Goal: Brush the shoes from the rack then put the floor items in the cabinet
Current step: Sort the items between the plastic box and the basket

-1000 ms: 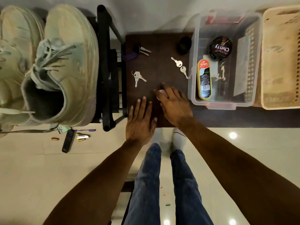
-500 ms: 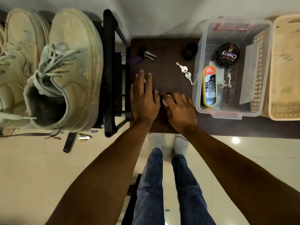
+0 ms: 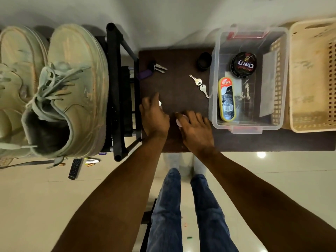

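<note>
Two pale green, dusty sneakers (image 3: 72, 91) stand on the black shoe rack (image 3: 116, 91) at the left. My left hand (image 3: 154, 117) is on the dark brown cabinet top (image 3: 181, 88), fingers curled over a small key set (image 3: 160, 103) of which only a silver tip shows. Beside it, my right hand (image 3: 197, 130) grips a small pale round object (image 3: 179, 121), mostly hidden under the fingers. On the floor below the rack lie a black remote (image 3: 74, 169), some batteries (image 3: 61, 164) and pens (image 3: 92, 161).
More keys (image 3: 200, 86) and a purple-tagged key set (image 3: 152, 69) lie on the cabinet top, with a black cap (image 3: 204, 61). A clear plastic bin (image 3: 214, 99) holds a polish tin (image 3: 243, 64) and a Kiwi polish bottle (image 3: 227, 99). A beige basket (image 3: 309, 79) stands at the right.
My left hand moved from the cabinet's front edge onto the key set, first flat, and has now curled over it. My right hand stayed on the pale round object.
</note>
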